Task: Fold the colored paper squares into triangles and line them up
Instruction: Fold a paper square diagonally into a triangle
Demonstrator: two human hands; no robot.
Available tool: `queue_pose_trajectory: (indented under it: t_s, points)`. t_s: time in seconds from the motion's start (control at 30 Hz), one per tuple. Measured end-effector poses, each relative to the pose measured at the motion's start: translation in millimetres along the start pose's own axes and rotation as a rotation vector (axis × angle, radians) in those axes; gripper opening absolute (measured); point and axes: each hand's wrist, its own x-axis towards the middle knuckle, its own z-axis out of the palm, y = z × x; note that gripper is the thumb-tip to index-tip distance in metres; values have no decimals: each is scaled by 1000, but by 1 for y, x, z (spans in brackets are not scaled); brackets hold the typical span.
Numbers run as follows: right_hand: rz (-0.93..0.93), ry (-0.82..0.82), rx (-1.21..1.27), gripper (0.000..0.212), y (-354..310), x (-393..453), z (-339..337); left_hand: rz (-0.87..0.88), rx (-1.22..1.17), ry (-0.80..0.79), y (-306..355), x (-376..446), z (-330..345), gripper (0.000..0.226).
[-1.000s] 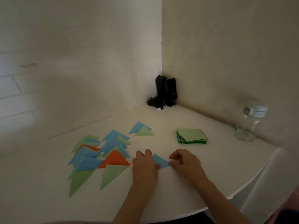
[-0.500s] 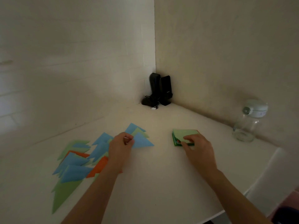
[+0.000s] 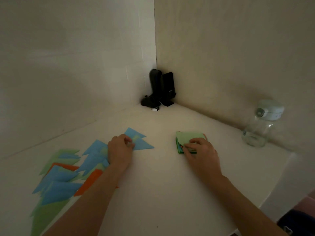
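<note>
STEP set folded piece, fetch next | my left hand [image 3: 119,149] pinches blue paper triangle [image 3: 142,144] at the row's far end: lay edges flush | my right hand [image 3: 199,150] curls on stack of paper squares [image 3: 189,137]: peel one sheet only

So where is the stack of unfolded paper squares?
The stack of paper squares lies right of centre on the table, under the right hand, left of the clear bottle.
</note>
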Motion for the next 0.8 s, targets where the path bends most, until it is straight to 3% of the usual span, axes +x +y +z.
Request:
queue_pose_trajectory:
  t_s: [0.23,0.37,0.5,0.67,0.8]
  points:
    - [39,41,16,11,-5,-1,-1,243,-79,116,19,-30,-10,18]
    - [30,112,-24,8,-7,-5,-9,259,-169,-27,27,-65,-11,16]
    - [27,161,19,12,-13,-8,-28,289,-109,-205,21,-93,-12,18]
    - [-189,276,72,9,-35,-30,-45,394,-151,-205,20,-114,-22,20]
    - [-358,216,119,10,-57,-62,-36,474,-175,-139,17,-132,-29,40]
